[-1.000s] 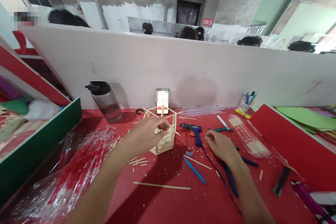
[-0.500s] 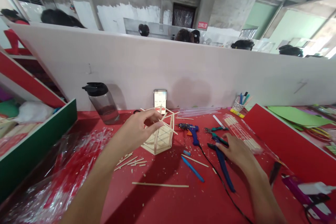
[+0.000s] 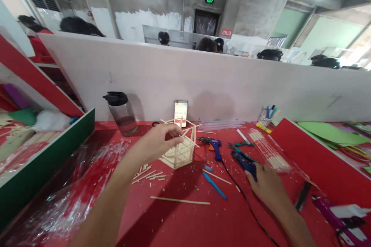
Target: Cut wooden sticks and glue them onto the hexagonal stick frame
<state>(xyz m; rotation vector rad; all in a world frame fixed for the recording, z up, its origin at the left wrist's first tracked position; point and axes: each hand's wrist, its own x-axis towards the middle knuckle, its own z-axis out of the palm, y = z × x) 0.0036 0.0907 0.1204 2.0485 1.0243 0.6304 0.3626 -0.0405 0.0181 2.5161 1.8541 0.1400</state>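
Observation:
My left hand [image 3: 155, 142] reaches over a small many-sided frame of thin wooden sticks [image 3: 182, 158]. Its thumb and fingers are closed at a stick on the frame's upper edge; the hand covers part of the frame's left side. On the right, my right hand [image 3: 268, 185] is closed around the handles of dark blue pliers [image 3: 243, 162], whose far end points away from me. Just beyond lie green-handled pliers [image 3: 245, 144], partly overlapped by the blue tool. A blue glue gun [image 3: 215, 148] rests between the frame and the pliers.
Short cut sticks [image 3: 150, 175], a long stick [image 3: 179, 200] and a blue pen [image 3: 214, 186] lie on the red table. Behind stand a water bottle [image 3: 121, 114] and a phone [image 3: 181, 114]. Bagged sticks [image 3: 269, 150] lie right; plastic wrap [image 3: 84, 185] lies left. The glue gun's cord [image 3: 246, 200] runs forward.
My right hand has closed around the blue pliers' handles, and the tool has turned and shifted. My left hand stays at the stick frame. The view has swung slightly left.

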